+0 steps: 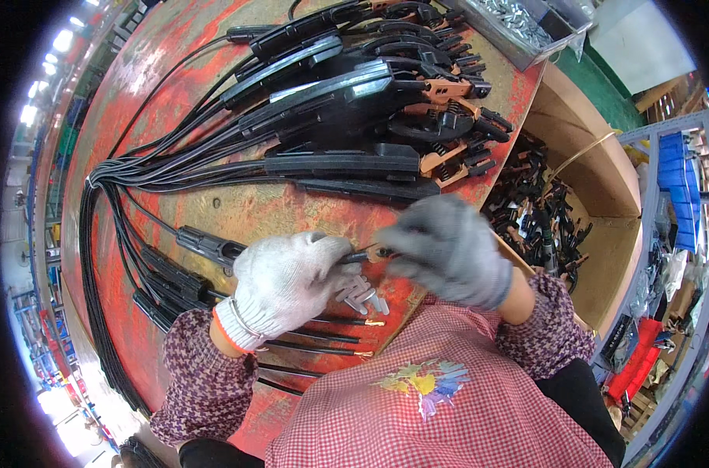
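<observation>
- Head view: a thin black cable end (360, 256) with a small copper-coloured terminal (379, 251) lies nearly level between two gloved hands, its long axis running left to right across the picture and its metal tip pointing toward the person's right.
- The cable end sits low over the near edge of the red, worn bench (175, 70), just in front of the person's checked shirt, bridging the gap between the two hands.
- The left hand (288, 285), in a white knit glove, is curled nearly closed; its thumb and forefinger pinch the black cable just behind the terminal, and the remaining fingers fold under.
- The right hand (448, 249), in a grey glove, is blurred; its fingers bend inward around the terminal end, touching it, though how tightly they close cannot be told.
- Below the left hand several loose black wires with brass tips (331, 337) lie side by side on the bench, tips pointing right.
- Farther back a row of black clamp handles with copper jaws (354, 101) fans out, their cables gathered into a bundle (97, 181) at the left.
- At the right, a cardboard box (604, 187) holds a heap of small black and copper parts (538, 207).
</observation>
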`<state>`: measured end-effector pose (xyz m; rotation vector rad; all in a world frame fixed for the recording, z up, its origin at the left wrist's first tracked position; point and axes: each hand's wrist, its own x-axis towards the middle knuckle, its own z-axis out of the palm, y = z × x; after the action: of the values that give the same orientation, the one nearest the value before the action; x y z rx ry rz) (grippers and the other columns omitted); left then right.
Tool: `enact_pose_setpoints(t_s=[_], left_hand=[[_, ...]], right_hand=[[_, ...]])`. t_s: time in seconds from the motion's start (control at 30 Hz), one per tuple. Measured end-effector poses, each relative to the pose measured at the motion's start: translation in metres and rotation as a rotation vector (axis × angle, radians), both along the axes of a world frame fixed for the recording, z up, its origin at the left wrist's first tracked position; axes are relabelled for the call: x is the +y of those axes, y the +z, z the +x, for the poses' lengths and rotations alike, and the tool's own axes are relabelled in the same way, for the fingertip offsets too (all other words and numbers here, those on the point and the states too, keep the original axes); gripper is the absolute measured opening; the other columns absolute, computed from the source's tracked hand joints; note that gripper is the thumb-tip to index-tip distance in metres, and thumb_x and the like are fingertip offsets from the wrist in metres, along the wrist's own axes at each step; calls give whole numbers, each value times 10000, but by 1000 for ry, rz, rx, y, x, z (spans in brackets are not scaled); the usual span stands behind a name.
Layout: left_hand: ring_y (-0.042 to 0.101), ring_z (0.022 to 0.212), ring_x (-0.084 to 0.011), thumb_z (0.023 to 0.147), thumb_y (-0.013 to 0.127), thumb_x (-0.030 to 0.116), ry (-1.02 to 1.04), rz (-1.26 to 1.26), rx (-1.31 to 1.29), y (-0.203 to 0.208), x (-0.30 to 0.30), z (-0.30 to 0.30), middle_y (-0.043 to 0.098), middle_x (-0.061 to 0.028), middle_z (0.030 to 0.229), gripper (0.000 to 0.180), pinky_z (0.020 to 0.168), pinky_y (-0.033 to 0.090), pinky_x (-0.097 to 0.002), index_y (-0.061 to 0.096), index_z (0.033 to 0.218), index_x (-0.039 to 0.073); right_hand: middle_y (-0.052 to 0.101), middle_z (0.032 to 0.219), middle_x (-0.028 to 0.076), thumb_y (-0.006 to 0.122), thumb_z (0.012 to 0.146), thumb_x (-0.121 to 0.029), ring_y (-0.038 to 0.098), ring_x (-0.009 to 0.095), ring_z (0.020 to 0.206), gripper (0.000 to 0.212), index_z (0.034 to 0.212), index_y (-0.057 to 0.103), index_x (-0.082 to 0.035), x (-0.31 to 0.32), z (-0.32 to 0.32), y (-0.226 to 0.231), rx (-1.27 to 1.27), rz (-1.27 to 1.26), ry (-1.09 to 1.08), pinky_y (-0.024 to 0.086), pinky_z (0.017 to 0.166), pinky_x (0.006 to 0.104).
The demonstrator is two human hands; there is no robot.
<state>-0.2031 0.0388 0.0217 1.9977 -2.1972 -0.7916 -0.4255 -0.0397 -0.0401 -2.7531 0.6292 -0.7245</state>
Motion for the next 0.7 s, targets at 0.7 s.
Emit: enact_pose_setpoints(t_s=[0.7], left_hand=[[674, 783, -298, 746, 737, 387, 128, 109, 134, 6, -17, -38, 679, -128, 856, 453, 669, 517, -370, 671, 1088, 97]], right_hand=[[616, 1178, 200, 810, 625, -380, 598, 347, 1075, 738, 1238, 558, -57, -46, -352, -246, 816, 648, -1189, 486, 900, 414]])
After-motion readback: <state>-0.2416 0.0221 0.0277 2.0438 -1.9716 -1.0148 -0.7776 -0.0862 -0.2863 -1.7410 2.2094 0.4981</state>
